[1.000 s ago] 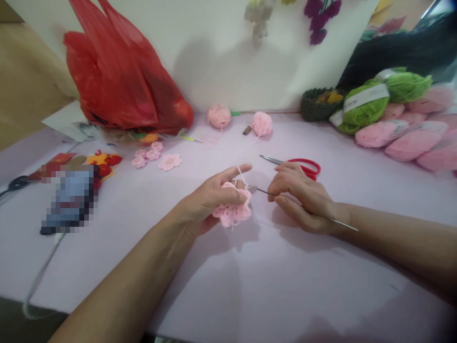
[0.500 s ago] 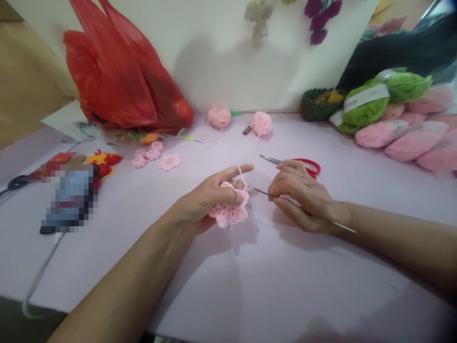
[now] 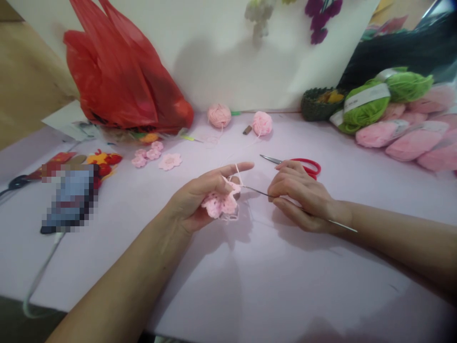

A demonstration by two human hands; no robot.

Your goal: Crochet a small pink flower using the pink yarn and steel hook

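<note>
My left hand (image 3: 203,195) pinches a pink crochet flower (image 3: 219,202) between thumb and fingers, its scalloped edge hanging below. A strand of pink yarn (image 3: 238,174) runs over my outstretched left index finger. My right hand (image 3: 300,197) is closed around a thin metal crochet hook (image 3: 259,191); the shaft's rear end sticks out past the wrist. The hook's tip meets the flower's edge at the yarn, though the exact loop is too small to make out. Just behind my right hand lie scissors with red handles (image 3: 309,166), partly covered by it.
Two pink yarn balls (image 3: 219,116) stand by the wall. Pink crochet flowers (image 3: 170,161) lie left of centre, before a red plastic bag (image 3: 124,81). A blurred-out device (image 3: 71,197) with a white cable is at left. Green yarn skeins (image 3: 367,105) and pink skeins (image 3: 416,140) pile up at right.
My left hand and the flower have shifted slightly left and up, and the flower has tilted. My right hand with the hook has barely moved.
</note>
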